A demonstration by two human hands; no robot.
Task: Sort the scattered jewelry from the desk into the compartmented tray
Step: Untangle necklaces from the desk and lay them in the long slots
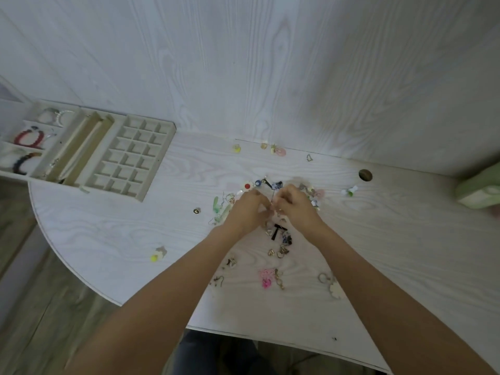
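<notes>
— While your hands meet over the middle of the table [378, 239], what are they on?

— Your left hand [247, 209] and right hand [296, 208] are knuckle to knuckle, fingers curled in, pinching a thin wire earring [272, 201] between them; its far end is too small to make out.

— And where's the jewelry?

— Scattered round your hands: a pink piece [265, 278] near your forearms, a yellow flower [156, 255] well left, a black bow [277, 231] just under your wrists.

— The tray?

— The tray [165, 155] lies at the table's far left. Its small grid cells show nothing; bracelets [28, 138] sit in the wide left compartments.
</notes>
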